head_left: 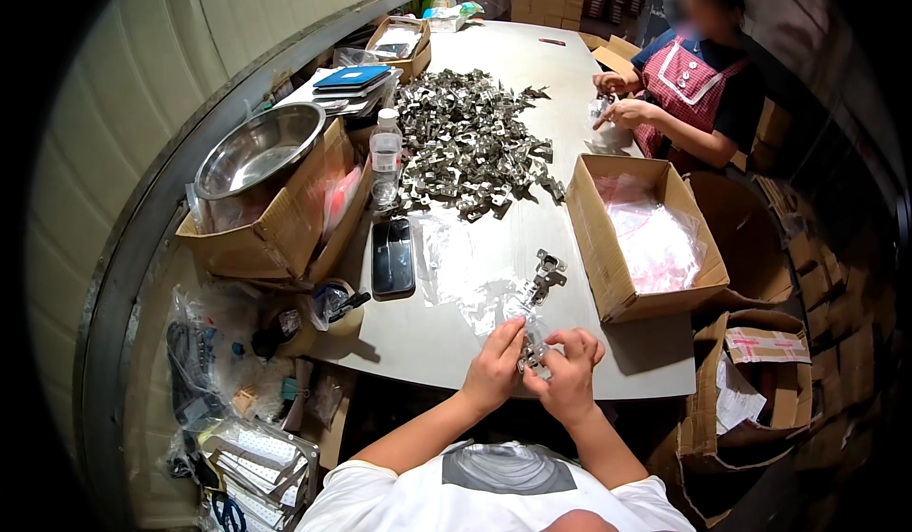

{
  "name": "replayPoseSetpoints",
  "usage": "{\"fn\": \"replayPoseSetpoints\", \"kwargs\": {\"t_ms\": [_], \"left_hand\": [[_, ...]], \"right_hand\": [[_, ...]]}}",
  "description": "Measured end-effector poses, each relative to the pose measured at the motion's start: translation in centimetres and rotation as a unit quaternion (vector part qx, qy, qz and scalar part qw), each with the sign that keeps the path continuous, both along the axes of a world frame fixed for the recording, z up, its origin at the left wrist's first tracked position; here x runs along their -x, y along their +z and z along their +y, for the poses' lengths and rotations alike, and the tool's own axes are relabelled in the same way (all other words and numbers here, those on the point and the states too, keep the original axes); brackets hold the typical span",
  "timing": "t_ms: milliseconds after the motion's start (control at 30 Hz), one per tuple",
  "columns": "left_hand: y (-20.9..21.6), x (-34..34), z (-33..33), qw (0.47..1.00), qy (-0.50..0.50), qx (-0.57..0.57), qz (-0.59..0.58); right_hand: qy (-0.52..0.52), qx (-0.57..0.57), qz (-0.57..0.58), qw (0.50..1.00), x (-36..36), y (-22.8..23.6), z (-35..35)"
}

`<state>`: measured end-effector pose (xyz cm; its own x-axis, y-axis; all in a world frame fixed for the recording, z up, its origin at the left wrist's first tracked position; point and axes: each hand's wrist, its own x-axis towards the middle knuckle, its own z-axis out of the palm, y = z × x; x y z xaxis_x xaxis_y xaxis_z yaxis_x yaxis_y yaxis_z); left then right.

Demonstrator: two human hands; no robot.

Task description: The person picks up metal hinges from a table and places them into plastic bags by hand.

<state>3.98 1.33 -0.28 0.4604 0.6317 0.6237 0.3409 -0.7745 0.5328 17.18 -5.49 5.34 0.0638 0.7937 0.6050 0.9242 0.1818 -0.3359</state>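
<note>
At the near edge of the table, my left hand [494,365] and my right hand [568,372] are close together, fingers closed in a pinch. Between them is a small clear plastic bag [538,327] with a shiny metal hinge [531,350] in it. My left fingers grip the bag's left side, my right fingers its right side. Just beyond my hands lies another metal hinge [546,274], loose on the table. More flat clear bags [456,264] are spread to the left of it. A large heap of metal hinges [475,142] covers the table's middle.
A cardboard box [581,237] of clear bags stands at right. To the left are a black phone [392,258], a plastic bottle [386,157] and a steel bowl [261,147] on a carton [285,237]. Across the table at far right, a co-worker [698,95] handles a small bag.
</note>
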Motion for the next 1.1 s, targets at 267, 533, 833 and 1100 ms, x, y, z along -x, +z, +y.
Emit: {"fn": "replayPoseSetpoints", "kwargs": {"t_ms": [267, 533, 833, 1100], "left_hand": [[1.2, 1.0, -0.1, 0.999, -0.003, 0.038, -0.033], [1.3, 0.1, 0.8, 0.999, 0.0, 0.019, -0.038], [0.9, 0.2, -0.6, 0.999, -0.038, 0.026, 0.01], [1.3, 0.3, -0.7, 0.993, -0.001, 0.043, 0.111]], "right_hand": [[-0.007, -0.011, 0.089, 0.996, -1.1, -2.1, -0.3], [-0.02, -0.033, 0.063, 0.997, -0.6, -1.4, -0.6], [0.057, -0.109, -0.037, 0.992, -1.5, -3.1, -0.6], [0.019, -0.066, 0.047, 0.997, -0.7, -4.0, -1.1]]}}
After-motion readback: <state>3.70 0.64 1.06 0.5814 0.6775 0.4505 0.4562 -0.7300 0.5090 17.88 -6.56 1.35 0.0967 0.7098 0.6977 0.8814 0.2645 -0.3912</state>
